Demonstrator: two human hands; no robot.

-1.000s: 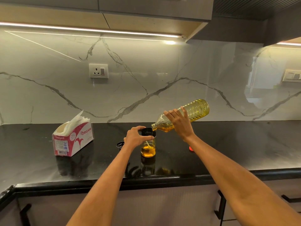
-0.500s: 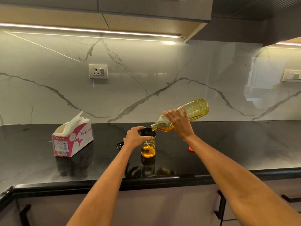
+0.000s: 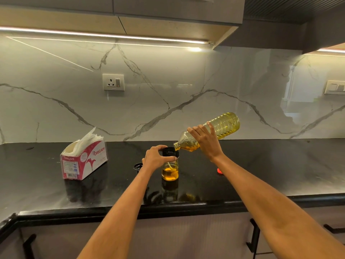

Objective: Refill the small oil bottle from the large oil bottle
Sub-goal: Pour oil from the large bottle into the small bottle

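Note:
A small clear oil bottle (image 3: 170,170) with a black collar stands upright on the black countertop (image 3: 261,171), roughly a third full of amber oil. My left hand (image 3: 155,157) grips its upper part. My right hand (image 3: 206,141) holds the large ribbed plastic oil bottle (image 3: 224,125) tilted nearly flat, its open mouth at the small bottle's rim. A thin stream of oil runs down inside the small bottle. A black lid (image 3: 137,166) lies behind my left wrist, and a red cap (image 3: 220,171) lies right of the small bottle.
A red and white tissue box (image 3: 84,160) sits on the counter to the left. A marble backsplash with a wall socket (image 3: 113,82) rises behind. The counter's front edge runs above cabinet doors with black handles (image 3: 252,235).
The oil level in the small bottle has risen slightly. Both hands and both bottles hold almost the same pose.

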